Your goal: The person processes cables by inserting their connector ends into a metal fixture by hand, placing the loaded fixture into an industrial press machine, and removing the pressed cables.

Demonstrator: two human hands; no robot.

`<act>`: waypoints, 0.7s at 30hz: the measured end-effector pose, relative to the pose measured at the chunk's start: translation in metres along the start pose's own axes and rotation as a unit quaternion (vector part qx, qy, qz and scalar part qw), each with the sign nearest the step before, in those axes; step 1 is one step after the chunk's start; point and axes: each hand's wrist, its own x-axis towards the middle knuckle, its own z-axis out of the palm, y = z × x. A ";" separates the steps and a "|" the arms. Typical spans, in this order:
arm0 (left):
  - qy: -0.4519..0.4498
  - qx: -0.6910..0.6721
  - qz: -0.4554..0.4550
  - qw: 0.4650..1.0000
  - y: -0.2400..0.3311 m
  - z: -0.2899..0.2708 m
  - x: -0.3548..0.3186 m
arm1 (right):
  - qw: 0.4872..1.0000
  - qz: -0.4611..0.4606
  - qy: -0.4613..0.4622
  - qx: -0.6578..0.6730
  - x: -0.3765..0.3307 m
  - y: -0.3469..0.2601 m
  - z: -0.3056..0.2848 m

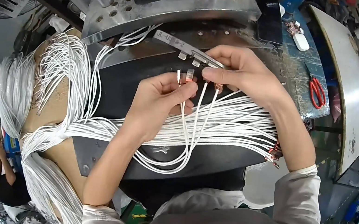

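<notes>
My right hand [246,78] grips one end of a narrow grey metal bar [172,41], thumb in front and fingers behind. Small metal tabs stick out along the bar's lower edge. Two white cables with copper-coloured ends [218,86] hang from beneath my right thumb. Between my left thumb and fingers are small metal-shelled cable plugs [189,74] with orange-red bases, just below the bar and apart from it. Their white cables [183,118] loop down toward my lap. A thick bundle of white cables [233,127] lies behind my left hand [158,99].
A heavy steel machine plate [176,10] with holes curves across the back. More white cable bundles [16,91] hang at the left over brown board. On the blue bench at right are a black phone [268,16], a white mouse-shaped item [300,42] and red-handled cutters [317,92]. Someone sits far left.
</notes>
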 end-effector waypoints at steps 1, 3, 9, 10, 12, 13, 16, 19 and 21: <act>0.001 0.018 -0.008 1.000 0.002 -0.001 -0.002 | 1.000 -0.007 0.003 -0.003 0.000 -0.001 -0.001; 0.001 0.035 -0.015 0.999 0.003 0.000 -0.003 | 1.000 -0.005 0.005 0.001 0.000 -0.001 -0.003; 0.013 0.017 -0.006 1.000 0.002 0.007 -0.004 | 1.000 -0.009 -0.020 0.012 0.004 0.005 -0.005; 0.018 0.011 -0.006 1.000 0.002 0.008 -0.004 | 1.000 -0.009 -0.021 0.012 0.004 0.005 -0.005; 0.013 0.004 -0.002 1.000 0.001 0.006 -0.003 | 1.000 -0.011 -0.023 0.001 0.003 0.004 -0.004; 0.009 0.000 0.001 1.000 0.001 0.005 -0.001 | 1.000 -0.012 -0.026 -0.003 0.004 0.004 -0.004; 0.009 -0.003 0.004 1.000 0.001 0.003 -0.002 | 1.000 -0.003 -0.010 -0.018 0.002 0.004 -0.002; 0.008 0.002 0.000 1.000 0.000 0.004 -0.002 | 1.000 0.001 0.000 -0.020 0.002 0.002 -0.002; 0.008 0.000 0.003 1.000 0.000 0.004 -0.003 | 1.000 -0.002 0.002 -0.009 0.003 0.002 -0.003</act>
